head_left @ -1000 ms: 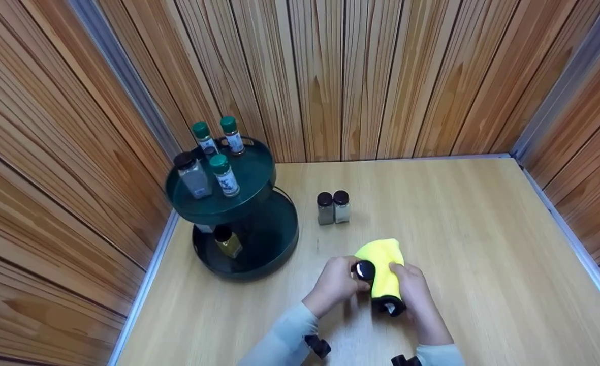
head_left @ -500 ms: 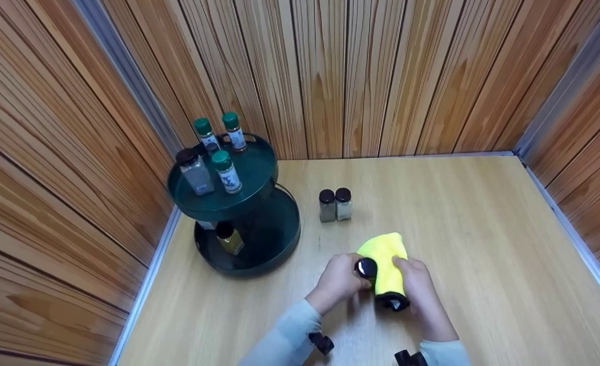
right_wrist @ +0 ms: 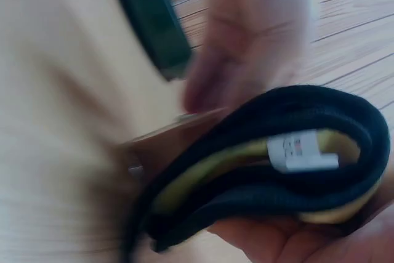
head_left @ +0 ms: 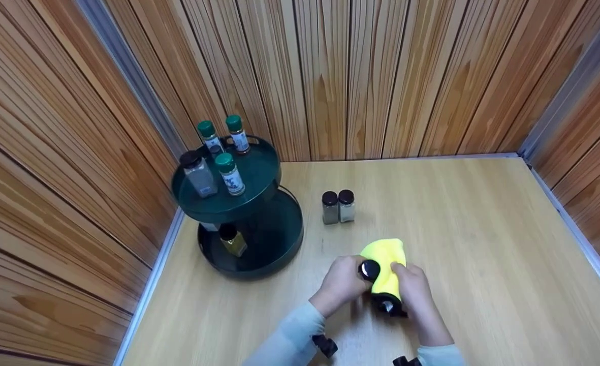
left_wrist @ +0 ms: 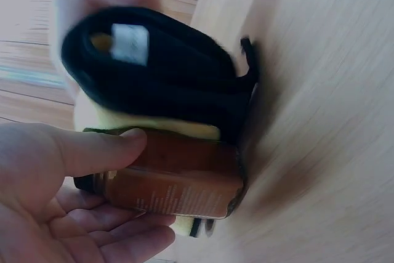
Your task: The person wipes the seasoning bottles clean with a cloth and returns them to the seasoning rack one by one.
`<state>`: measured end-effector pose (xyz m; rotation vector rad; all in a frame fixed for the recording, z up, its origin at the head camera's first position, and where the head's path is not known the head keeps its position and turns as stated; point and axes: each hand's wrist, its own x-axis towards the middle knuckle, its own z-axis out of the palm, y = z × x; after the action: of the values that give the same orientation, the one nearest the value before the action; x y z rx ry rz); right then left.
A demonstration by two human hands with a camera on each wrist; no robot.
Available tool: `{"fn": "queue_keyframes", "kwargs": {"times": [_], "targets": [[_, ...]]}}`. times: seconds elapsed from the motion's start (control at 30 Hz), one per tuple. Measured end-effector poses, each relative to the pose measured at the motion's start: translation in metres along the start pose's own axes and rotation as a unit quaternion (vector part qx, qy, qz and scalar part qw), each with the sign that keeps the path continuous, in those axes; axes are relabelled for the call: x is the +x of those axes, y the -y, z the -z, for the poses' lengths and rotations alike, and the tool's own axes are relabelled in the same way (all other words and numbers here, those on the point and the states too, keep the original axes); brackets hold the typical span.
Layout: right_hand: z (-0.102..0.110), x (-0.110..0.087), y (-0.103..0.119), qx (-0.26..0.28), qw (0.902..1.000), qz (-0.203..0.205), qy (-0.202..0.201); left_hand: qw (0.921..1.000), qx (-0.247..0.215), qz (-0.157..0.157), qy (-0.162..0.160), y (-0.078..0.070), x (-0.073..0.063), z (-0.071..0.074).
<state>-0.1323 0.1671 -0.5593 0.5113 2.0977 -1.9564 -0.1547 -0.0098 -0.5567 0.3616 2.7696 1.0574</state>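
Note:
In the head view my left hand (head_left: 343, 278) holds a spice jar by its black lid end (head_left: 369, 270). The left wrist view shows the jar's clear square body (left_wrist: 172, 180), tilted on its side, with reddish-brown contents and small print, between thumb and fingers. My right hand (head_left: 415, 287) grips a folded bright yellow cloth (head_left: 387, 254) and keeps it against the jar's right side. A black hem (left_wrist: 154, 84) and a white tag (right_wrist: 301, 152) show at the cloth's near end. The cloth hides part of the jar.
A dark green two-tier round rack (head_left: 289, 254) stands at the left, several jars on its upper tier. A jar with yellowish contents (head_left: 236, 245) leans on the lower tier. A grey-filled jar (head_left: 330, 211) and a paler one (head_left: 347, 209) stand side by side behind my hands.
The cloth's hem has swung slightly left, closer under the jar, with small movements of my right hand. Both hands keep their holds. The head view has shifted a little.

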Motion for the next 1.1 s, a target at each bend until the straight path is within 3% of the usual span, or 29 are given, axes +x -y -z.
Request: {"fn": "queue_keyframes", "kwargs": {"times": [0.13,0.43,0.57,0.9,1.1], "targets": [[0.001,0.001,0.0,-0.023,0.9997,-0.002,0.0,1.0,-0.001,0.002,-0.002,-0.001,0.001,-0.001],[0.003,-0.021,0.033,-0.02,0.9992,0.033,0.0,0.9986,-0.016,0.048,0.019,-0.004,-0.002,-0.002],[0.002,-0.021,0.032,-0.024,0.9992,0.031,0.0,0.9994,-0.001,0.032,0.012,-0.004,-0.002,-0.001],[-0.001,0.004,-0.001,-0.052,0.9986,0.005,-0.011,0.9995,0.028,-0.008,-0.01,-0.002,-0.001,-0.003],[-0.002,-0.001,0.004,-0.045,0.9987,0.016,-0.017,0.9984,0.042,-0.031,-0.024,0.0,-0.002,-0.005]]}}
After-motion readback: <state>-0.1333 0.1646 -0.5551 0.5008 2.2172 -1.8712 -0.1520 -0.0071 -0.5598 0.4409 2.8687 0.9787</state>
